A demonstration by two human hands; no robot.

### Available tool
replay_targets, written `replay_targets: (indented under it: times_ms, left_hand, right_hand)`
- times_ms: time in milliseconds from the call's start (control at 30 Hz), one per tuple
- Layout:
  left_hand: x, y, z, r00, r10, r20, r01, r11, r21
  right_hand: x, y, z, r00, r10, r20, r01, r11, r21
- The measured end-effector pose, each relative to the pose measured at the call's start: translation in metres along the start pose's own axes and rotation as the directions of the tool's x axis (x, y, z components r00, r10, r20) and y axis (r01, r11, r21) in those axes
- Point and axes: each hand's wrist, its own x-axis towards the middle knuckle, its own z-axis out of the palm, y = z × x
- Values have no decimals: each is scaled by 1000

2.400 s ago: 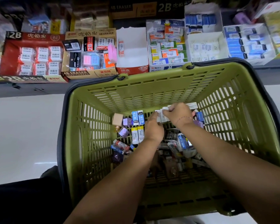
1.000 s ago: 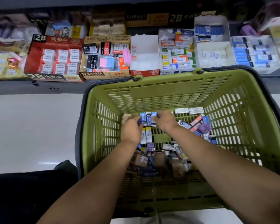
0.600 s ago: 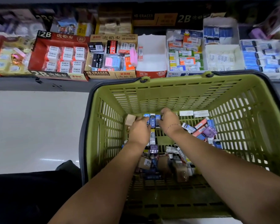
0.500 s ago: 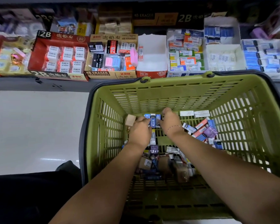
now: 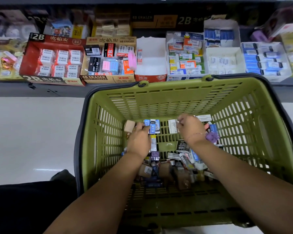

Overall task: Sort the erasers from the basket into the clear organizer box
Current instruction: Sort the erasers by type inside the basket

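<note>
Right hand (image 5: 190, 129) is now pinching a white eraser (image 5: 172, 126) in the basket (image 5: 176, 100), having left the blue erasers (image 5: 153, 126) the left hand (image 5: 139, 141) is gripping; shelf box (image 5: 108, 79) showing "4B ERASER".

The olive-green slatted basket (image 5: 176, 98) sits before me, with loose erasers (image 5: 176, 166) heaped across its floor. Blue-sleeved erasers (image 5: 154, 126) lie side by side near the far wall, a white eraser (image 5: 172, 126) just right of them.
</note>
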Motion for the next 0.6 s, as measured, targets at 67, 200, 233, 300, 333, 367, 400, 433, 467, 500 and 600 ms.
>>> replay_targets:
  times_ms: [67, 200, 233, 300, 333, 367, 400, 433, 467, 500, 600]
  left_hand:
    - [-1, 2, 1, 1000, -16, -20, 16, 1000, -1]
    - [-1, 4, 0, 997, -66, -38, 66, 998, 0]
    - [-2, 3, -1, 996, -77, -39, 77, 997, 1]
    - [-3, 1, -2, 995, -93, -38, 93, 996, -2]
    - [-4, 0, -3, 994, -102, -40, 102, 995, -6]
    - [-4, -1, -3, 993, -111, -46, 110, 994, -9]
    - [-3, -2, -3, 991, -120, -56, 119, 993, -17]
    - [-2, -2, -3, 989, -130, -65, 129, 991, -28]
    - [-1, -3, -4, 988, -137, -75, 134, 990, -37]
    - [1, -4, -4, 986, -142, -82, 139, 989, -46]
    - [7, -3, -4, 980, -178, -91, 170, 981, -89]
  right_hand:
    - [-1, 23, -10, 997, 63, 34, -58, 990, -132]
    - [-1, 43, -13, 988, 61, 145, -3, 928, -372]
    - [0, 42, -12, 990, 46, 133, 10, 920, -392]
    - [0, 39, -10, 993, 32, 118, 22, 902, -431]
    - [-1, 38, -9, 994, 28, 107, 23, 892, -451]
    - [-1, 36, -10, 997, 18, 77, 19, 888, -460]
    - [-3, 35, -11, 1000, 4, 26, 8, 893, -450]
    - [-5, 31, -13, 999, -9, -38, -7, 915, -403]
    - [-7, 25, -14, 994, -14, -107, -21, 949, -314]
    - [-9, 16, -16, 988, -2, -157, -29, 980, -198]
    - [-12, -19, -10, 995, 63, -71, -55, 993, 104]
